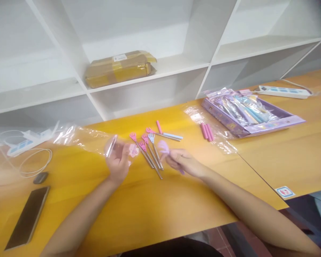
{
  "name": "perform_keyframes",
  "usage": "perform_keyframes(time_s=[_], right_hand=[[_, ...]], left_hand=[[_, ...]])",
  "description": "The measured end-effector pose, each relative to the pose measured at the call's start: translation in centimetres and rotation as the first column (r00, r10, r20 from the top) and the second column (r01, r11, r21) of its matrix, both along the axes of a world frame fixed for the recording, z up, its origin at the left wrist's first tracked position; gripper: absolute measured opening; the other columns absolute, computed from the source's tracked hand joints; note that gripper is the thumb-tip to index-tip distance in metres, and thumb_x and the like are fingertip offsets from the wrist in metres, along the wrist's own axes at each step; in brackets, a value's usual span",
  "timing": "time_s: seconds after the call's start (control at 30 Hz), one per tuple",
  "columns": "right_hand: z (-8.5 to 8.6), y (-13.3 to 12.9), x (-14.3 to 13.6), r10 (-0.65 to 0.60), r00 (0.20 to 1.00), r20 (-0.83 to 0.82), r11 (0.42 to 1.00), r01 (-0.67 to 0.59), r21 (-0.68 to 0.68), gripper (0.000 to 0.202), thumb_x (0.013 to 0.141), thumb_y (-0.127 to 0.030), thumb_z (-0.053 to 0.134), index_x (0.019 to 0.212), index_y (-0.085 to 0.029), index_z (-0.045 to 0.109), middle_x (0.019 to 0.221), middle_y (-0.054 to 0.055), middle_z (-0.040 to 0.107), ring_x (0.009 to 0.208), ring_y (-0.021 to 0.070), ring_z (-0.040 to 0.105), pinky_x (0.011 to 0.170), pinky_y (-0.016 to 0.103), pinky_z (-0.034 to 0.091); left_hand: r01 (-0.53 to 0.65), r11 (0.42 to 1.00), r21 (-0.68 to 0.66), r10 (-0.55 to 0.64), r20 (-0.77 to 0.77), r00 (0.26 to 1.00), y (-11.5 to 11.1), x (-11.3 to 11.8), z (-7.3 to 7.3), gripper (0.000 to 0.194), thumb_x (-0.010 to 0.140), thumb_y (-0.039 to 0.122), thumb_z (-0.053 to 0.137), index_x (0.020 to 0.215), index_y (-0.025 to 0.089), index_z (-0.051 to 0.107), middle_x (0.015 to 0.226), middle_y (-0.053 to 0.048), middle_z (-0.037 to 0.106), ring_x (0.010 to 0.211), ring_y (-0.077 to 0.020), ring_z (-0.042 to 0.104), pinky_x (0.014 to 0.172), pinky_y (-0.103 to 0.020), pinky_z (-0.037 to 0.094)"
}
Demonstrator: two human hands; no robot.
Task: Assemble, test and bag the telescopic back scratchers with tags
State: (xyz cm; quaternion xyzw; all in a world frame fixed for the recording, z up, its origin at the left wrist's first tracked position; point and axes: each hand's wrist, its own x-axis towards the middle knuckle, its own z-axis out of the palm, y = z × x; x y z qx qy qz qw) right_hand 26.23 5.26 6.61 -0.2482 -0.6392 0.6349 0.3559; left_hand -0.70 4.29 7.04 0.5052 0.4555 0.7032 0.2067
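My left hand (118, 163) is closed on a clear plastic bag (79, 137), which stretches out to the left; a small pink-and-white piece (134, 150) shows by its fingertips. In my right hand (186, 162) is a purple back scratcher (163, 147), its claw head pointing left and somewhat blurred. Between the hands lie several back scratchers with metal rods, some with pink claws (142, 145) and one with a light blue claw (151, 137). Just behind them are a loose pink handle (158, 127) and a light blue handle (173, 136).
Several pink handles (207, 132) lie on another clear bag (224, 142) at right. Behind is a purple box (237, 132) of bagged items. Power strips (285, 91) sit on both sides; a phone-like dark slab (28, 217) lies front left. A taped parcel (120, 69) rests on the shelf.
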Motion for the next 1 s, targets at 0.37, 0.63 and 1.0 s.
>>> perform_keyframes(time_s=[0.37,0.63,1.0], right_hand=[[-0.3,-0.7,-0.4,-0.282,0.890,0.359,0.807,0.018,0.590,0.050,0.116,-0.048,0.038,0.089,-0.020,0.067,0.082,0.006,0.068,0.074,0.0172,0.063,0.072,0.030,0.048],[-1.1,0.3,-0.1,-0.386,0.741,0.550,0.791,-0.041,0.611,0.050,0.116,-0.046,0.040,0.086,-0.019,0.069,0.083,0.007,0.070,0.074,0.0181,0.064,0.072,0.031,0.045],[-0.9,0.9,0.5,-0.395,0.728,0.561,0.784,-0.051,0.618,0.046,0.116,-0.045,0.043,0.086,-0.019,0.069,0.084,0.006,0.072,0.073,0.0171,0.064,0.070,0.030,0.042]], left_hand=[[0.295,0.932,-0.210,-0.281,0.097,0.955,-0.6,2.9,-4.9,0.034,0.098,0.050,0.074,0.098,0.023,0.054,0.079,0.004,0.062,0.069,-0.0129,0.063,0.072,-0.028,0.056],[0.211,0.935,-0.286,-0.232,-0.041,0.972,-0.5,2.9,-5.5,0.032,0.101,0.054,0.068,0.103,0.022,0.069,0.102,-0.005,0.072,0.102,-0.0216,0.069,0.100,-0.037,0.055],[0.286,0.901,-0.325,-0.275,0.082,0.958,0.7,2.3,-6.5,0.031,0.092,0.048,0.081,0.096,0.022,0.065,0.100,-0.004,0.074,0.097,-0.0195,0.071,0.093,-0.033,0.059]])
